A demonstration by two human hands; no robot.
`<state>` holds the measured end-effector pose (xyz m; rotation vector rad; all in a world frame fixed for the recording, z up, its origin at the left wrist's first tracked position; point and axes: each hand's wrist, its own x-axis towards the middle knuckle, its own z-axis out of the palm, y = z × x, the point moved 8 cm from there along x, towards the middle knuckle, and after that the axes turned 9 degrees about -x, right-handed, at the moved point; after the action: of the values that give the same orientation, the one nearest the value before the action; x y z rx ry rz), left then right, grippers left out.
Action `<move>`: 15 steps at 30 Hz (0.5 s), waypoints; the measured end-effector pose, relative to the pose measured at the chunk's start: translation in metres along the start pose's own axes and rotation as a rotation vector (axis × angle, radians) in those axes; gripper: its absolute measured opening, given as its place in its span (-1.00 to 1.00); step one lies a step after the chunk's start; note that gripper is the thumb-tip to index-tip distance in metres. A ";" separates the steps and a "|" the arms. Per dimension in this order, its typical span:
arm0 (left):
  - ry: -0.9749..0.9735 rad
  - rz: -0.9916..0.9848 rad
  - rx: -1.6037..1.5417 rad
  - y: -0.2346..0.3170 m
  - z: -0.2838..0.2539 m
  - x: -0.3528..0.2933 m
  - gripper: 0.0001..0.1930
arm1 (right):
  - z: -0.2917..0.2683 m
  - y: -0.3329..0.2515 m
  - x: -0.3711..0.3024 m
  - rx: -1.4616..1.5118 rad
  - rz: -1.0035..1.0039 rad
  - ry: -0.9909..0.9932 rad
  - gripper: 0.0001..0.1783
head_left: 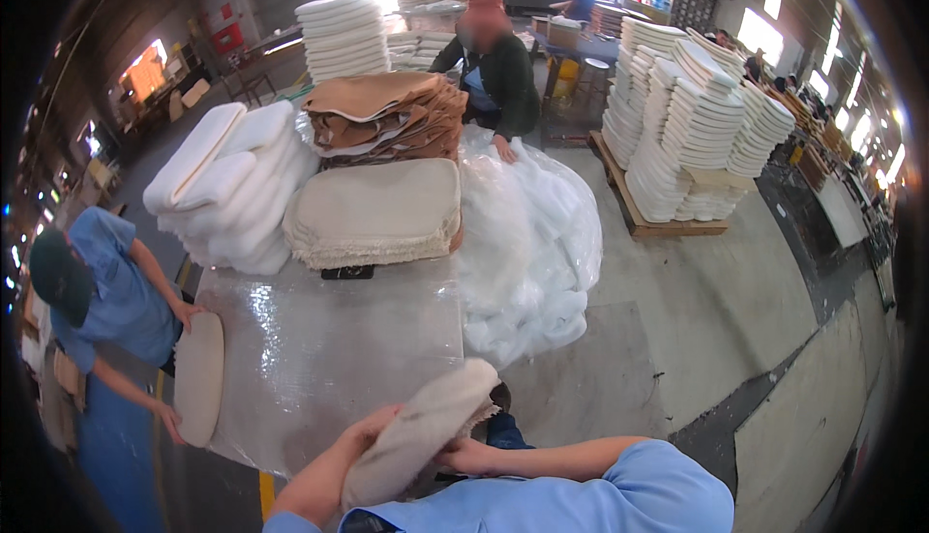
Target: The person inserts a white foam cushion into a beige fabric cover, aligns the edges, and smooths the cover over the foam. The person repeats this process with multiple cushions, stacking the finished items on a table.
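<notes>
Beige cushion (426, 417) held between two hands.
The left hand (371, 428) and right hand (466, 457) clamp its opposite sides, fingertips mostly hidden; the soft, rounded oblong tilts over the near edge of the glossy worktop (339, 340), its frayed edge by the right hand. Beyond lie shaggy-edged beige covers (377, 206), floppy brown sheets (387, 107) and a crinkled plastic-wrapped white bundle (527, 252).
</notes>
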<state>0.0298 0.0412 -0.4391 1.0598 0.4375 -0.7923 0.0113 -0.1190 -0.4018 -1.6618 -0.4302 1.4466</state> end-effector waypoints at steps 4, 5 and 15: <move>0.068 0.001 0.147 0.007 0.016 0.019 -0.50 | -0.054 0.022 -0.012 -0.213 -0.397 0.148 -0.36; 0.060 -0.004 0.174 0.012 0.026 0.025 -0.50 | -0.069 0.040 -0.010 -0.223 -0.423 0.223 -0.36; 0.425 0.267 0.693 0.042 0.038 0.053 -0.50 | -0.098 0.102 0.008 0.979 -0.070 0.438 -0.52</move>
<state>0.0943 -0.0014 -0.4321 1.9093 0.3693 -0.4750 0.0766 -0.2075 -0.4912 -1.0671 0.4182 0.9347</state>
